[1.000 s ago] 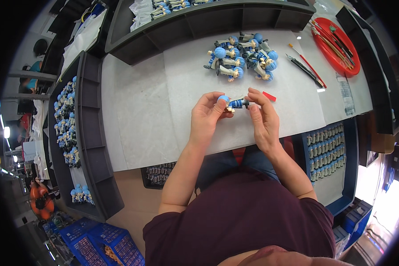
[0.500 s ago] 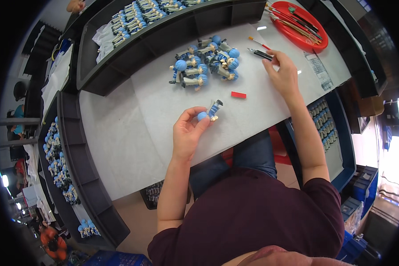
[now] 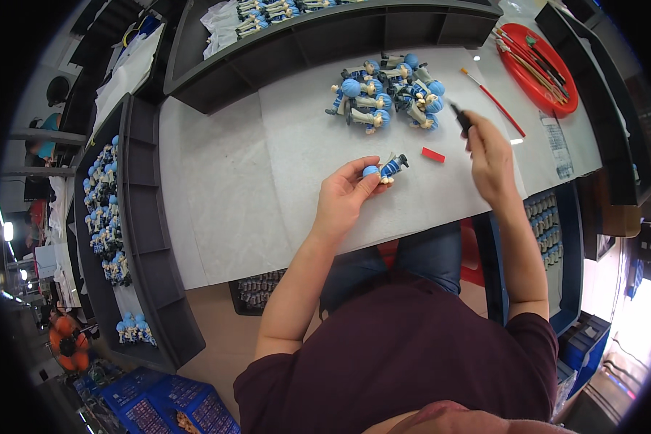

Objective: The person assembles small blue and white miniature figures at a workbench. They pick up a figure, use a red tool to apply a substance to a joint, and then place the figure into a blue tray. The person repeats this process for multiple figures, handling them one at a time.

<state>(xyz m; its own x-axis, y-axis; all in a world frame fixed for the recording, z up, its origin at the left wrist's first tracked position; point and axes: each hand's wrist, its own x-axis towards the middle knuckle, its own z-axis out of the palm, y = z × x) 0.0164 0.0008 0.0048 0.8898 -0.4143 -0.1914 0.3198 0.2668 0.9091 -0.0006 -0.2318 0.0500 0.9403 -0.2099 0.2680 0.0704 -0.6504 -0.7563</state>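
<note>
Pinched by the blue head, a small figurine [image 3: 391,169] in blue and white with dark feet lies tilted in my left hand [image 3: 343,194], just above the white table. To the right, my right hand [image 3: 493,163] is closed around a slim black-handled tool [image 3: 461,118], whose tip points up toward the pile. The tool's exact kind is too blurred to tell. Between the hands a small red block [image 3: 433,155] rests on the table. Beyond them lies a loose pile of similar blue-haired figurines [image 3: 369,101].
A red-handled brush [image 3: 498,105] lies beside a red oval tray [image 3: 512,58] of brushes at the far right. Dark trays of figurines border the table at the back [image 3: 296,45] and left [image 3: 146,217]. Another figurine tray [image 3: 571,267] sits low on the right.
My right hand has picked the black-handled tool up off the table. My left hand has turned the figurine slightly. The whole view has shifted, so the table appears farther right.
</note>
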